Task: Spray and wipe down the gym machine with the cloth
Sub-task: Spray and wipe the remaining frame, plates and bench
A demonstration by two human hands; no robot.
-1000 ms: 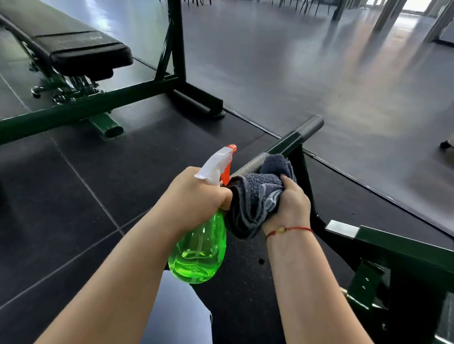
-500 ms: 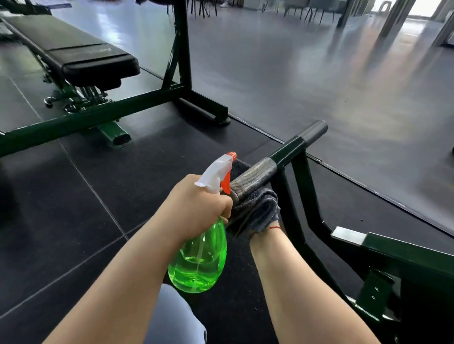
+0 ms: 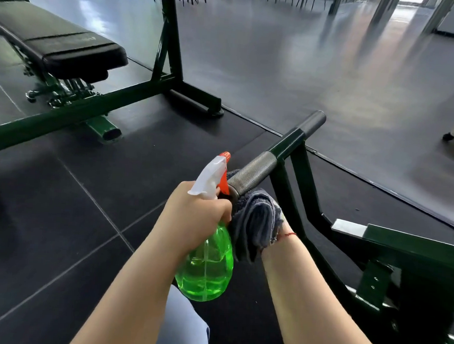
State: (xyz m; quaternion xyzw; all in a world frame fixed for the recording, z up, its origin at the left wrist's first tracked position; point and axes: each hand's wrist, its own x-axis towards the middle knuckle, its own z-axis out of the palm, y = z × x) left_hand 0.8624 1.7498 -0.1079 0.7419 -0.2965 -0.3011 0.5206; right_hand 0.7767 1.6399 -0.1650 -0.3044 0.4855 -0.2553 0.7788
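Two hands: left hand [image 3: 194, 217] grips spray bottle [image 3: 207, 266]; right hand [image 3: 281, 229], mostly hidden, apparently clutches cloth [image 3: 252, 221] under handle [image 3: 252, 174].

The cloth [image 3: 254, 221] below the handle [image 3: 255, 173] covers nearly all of the right grip [image 3: 281, 228], so its fingers cannot be seen. The handle's near end is hidden behind the bottle [image 3: 206, 271], whose neck sits inside the left grip [image 3: 194, 217]. Right of the handle, the frame [image 3: 415, 252] is cut off by the right and bottom edges. Far left of the handle, the bench [image 3: 69, 45] runs off the edge, and its pad lettering is too small to read.
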